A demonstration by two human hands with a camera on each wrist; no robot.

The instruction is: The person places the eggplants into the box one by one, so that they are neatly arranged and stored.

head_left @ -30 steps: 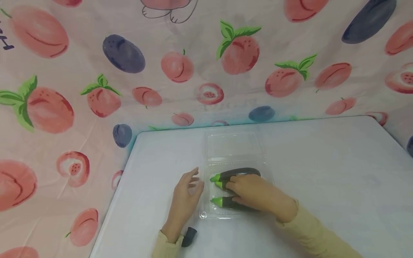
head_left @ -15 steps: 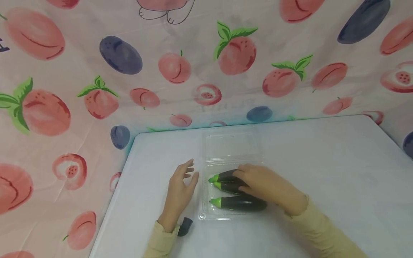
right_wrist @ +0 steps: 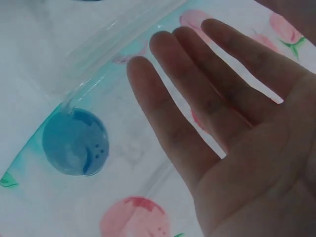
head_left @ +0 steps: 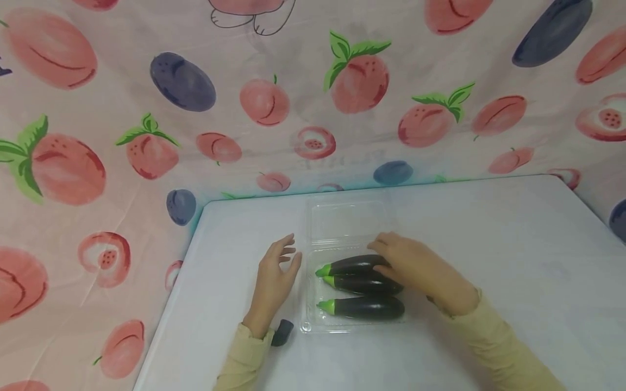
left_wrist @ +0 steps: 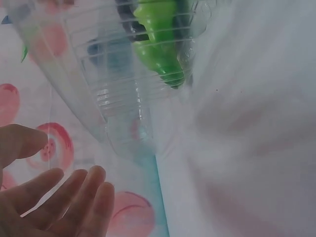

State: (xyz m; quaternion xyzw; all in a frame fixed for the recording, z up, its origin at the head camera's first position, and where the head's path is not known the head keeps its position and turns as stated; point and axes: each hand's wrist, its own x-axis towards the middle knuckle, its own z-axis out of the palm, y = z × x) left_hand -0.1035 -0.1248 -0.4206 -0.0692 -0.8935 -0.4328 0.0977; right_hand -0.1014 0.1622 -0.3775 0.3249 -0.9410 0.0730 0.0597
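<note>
Toward the back edge of the box [head_left: 307, 296] lay two eggplants [head_left: 352, 265], a third [head_left: 370, 308] near its front. Your left hand [head_left: 271, 278] and right hand [head_left: 413, 266], fingers loose, held nothing; arranging seemed nearly done, the next move wanting your right clear.

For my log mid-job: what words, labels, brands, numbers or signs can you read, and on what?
No readable text.
Backdrop: part of a dark character, cut off at the head view's left edge, unreadable; faint marks low in the middle, too blurred to read.
Eggplants: none visible.
Box: none visible.
</note>
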